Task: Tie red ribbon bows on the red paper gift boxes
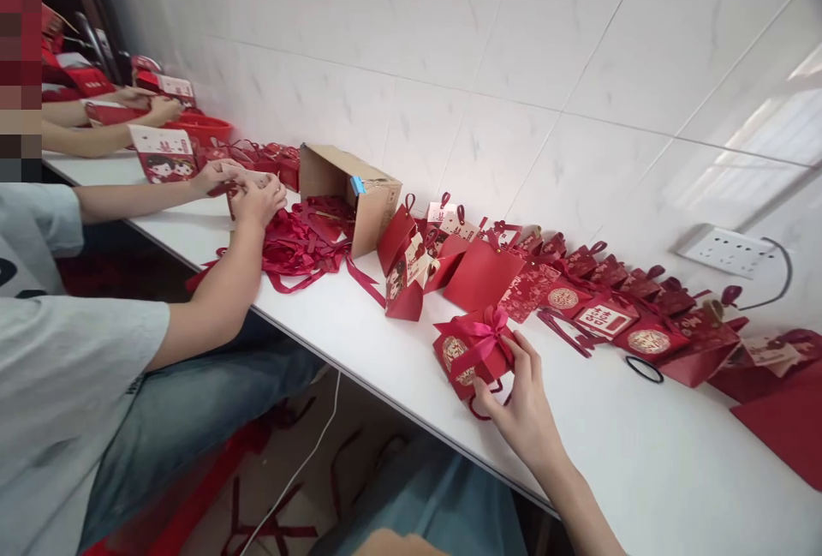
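Observation:
My right hand (pixel 523 397) is closed around a red gift box (pixel 472 355), its thumb near the lower side and its fingers at the right side. The box has a bright pink-red ribbon bow (pixel 486 337) on top, a gold round emblem on one face and a dark red cord loop below. It sits at the table's front part. Of my left hand (pixel 395 542), only a patch of skin shows at the bottom edge, over my lap; its fingers are hidden.
Red gift boxes (pixel 485 273) line the wall behind. A cardboard box (pixel 378 205) stands beside piled red ribbons (pixel 299 239). On my left, a co-worker's hands (pixel 257 196) hold a small box; another person works farther off. A black ring (pixel 644 369) lies right.

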`<control>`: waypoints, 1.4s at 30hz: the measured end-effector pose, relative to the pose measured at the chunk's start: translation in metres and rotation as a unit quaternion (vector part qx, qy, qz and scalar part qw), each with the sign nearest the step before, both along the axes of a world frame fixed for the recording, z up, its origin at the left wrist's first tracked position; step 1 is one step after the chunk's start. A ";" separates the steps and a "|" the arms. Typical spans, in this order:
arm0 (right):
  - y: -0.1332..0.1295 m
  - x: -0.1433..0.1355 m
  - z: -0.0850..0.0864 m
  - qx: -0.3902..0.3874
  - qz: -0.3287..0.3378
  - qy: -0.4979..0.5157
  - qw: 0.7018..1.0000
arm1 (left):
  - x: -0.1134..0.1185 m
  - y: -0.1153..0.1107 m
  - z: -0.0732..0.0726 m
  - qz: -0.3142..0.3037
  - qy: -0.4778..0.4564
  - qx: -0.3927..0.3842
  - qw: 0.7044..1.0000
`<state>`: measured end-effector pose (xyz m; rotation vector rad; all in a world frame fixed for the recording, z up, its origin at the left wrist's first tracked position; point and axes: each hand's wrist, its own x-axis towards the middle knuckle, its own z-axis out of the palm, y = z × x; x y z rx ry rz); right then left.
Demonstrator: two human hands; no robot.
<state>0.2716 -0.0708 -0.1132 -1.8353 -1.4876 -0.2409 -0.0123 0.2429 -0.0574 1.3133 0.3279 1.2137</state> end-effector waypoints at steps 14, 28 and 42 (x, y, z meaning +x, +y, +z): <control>-0.079 0.001 0.013 -0.062 0.133 0.106 0.983 | 0.051 -0.098 -0.114 -0.103 -0.098 -0.127 0.982; -0.041 0.043 0.023 -0.055 0.148 0.173 0.972 | 0.045 -0.073 -0.019 -0.508 -0.109 -0.046 0.853; 0.114 0.092 0.031 0.121 -0.043 0.205 0.970 | -0.007 0.035 0.063 0.168 -0.038 0.015 0.985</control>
